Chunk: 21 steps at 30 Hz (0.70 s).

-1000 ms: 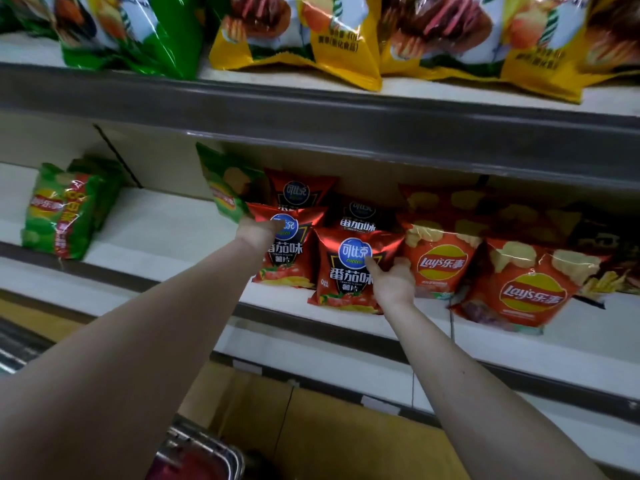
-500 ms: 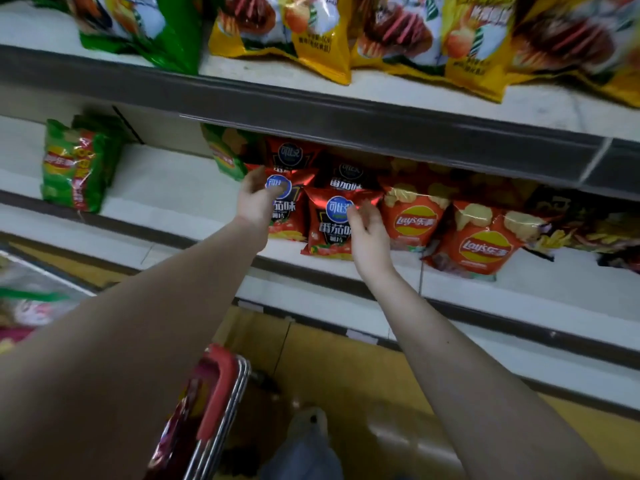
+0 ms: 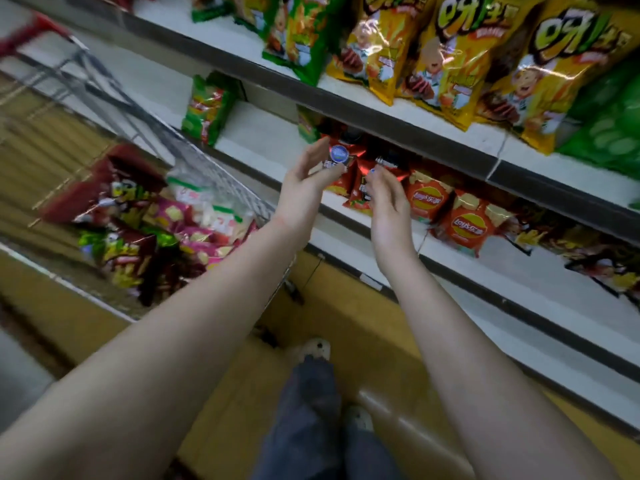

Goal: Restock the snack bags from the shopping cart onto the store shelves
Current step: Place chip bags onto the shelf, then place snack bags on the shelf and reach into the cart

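Two red tomato-flavour chip bags (image 3: 349, 174) with round blue logos stand upright at the front of the middle shelf (image 3: 263, 140), more red bags behind them. My left hand (image 3: 303, 188) hovers just in front of the left bag, fingers spread, holding nothing. In front of the right bag my right hand (image 3: 388, 206) is likewise empty with fingers apart. The wire shopping cart (image 3: 221, 174) stands at the left, holding several snack bags (image 3: 145, 233) in dark red, pink and white.
Orange Lay's bags (image 3: 467, 226) sit right of the red ones, and a green bag (image 3: 204, 112) stands alone further left. The upper shelf carries yellow bags (image 3: 450, 57) and green bags (image 3: 301, 36). My legs and shoes (image 3: 311, 351) stand on the yellow floor below.
Both hands have let go of the red bags and drawn back from the shelf. The view has swung down and left, bringing the cart's contents into sight.
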{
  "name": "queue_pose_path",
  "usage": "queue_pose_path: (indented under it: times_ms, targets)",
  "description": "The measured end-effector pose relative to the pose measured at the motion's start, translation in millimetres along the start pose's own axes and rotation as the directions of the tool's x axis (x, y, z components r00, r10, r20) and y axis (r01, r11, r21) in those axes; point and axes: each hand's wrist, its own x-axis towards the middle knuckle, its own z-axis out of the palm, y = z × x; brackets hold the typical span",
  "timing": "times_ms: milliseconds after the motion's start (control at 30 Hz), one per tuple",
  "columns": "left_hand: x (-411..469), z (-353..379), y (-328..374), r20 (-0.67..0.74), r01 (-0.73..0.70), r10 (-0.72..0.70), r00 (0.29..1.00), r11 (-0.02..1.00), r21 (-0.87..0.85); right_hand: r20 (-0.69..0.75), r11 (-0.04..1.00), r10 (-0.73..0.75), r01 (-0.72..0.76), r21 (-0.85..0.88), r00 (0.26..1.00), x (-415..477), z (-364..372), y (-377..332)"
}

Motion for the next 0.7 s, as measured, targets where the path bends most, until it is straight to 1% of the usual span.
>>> queue_pose_path:
  times_ms: [33,100,167,333,400,533,600,700]
  targets:
    - [-15.0,-6.9,7.9,-0.011,-0.031,0.031,0.999,1.000,-0.003,0.035,1.000,-0.016,0.016,0.001,0.999,-11.7,4.4,-8.1]
    - [-42.0,-22.3,17.6,-0.049,-0.051,0.050,0.998,0.999,-0.002,0.108,0.999,-0.042,0.040,0.020,0.993,-33.3,16.9,-19.5]
    - [-65.8,-38.0,24.9,-0.120,-0.047,0.043,0.992,0.999,-0.024,0.178,0.998,-0.057,0.051,0.040,0.982,-51.5,32.5,-26.6]
    - [-111.8,-95.1,37.6,-0.283,-0.096,0.079,0.956,0.994,-0.046,0.316,0.998,-0.058,0.046,0.045,0.947,-81.9,89.9,-35.0]
    - [-123.9,-122.6,38.3,-0.340,-0.102,0.077,0.937,0.993,-0.055,0.344,0.998,-0.056,0.044,0.045,0.937,-89.8,112.2,-34.2]
    - [-137.6,-190.8,38.1,-0.454,-0.098,0.031,0.890,0.987,-0.124,0.383,0.998,-0.060,0.067,-0.004,0.922,-110.2,165.2,-25.5]
    - [-139.5,-231.1,37.1,-0.474,-0.104,0.017,0.881,0.982,-0.160,0.378,0.995,-0.065,0.087,-0.041,0.924,-119.7,198.0,-19.5]
    - [-140.0,-279.2,33.4,-0.475,-0.078,-0.027,0.879,0.976,-0.201,0.355,0.995,-0.048,0.077,-0.070,0.933,-131.6,239.0,-10.6]
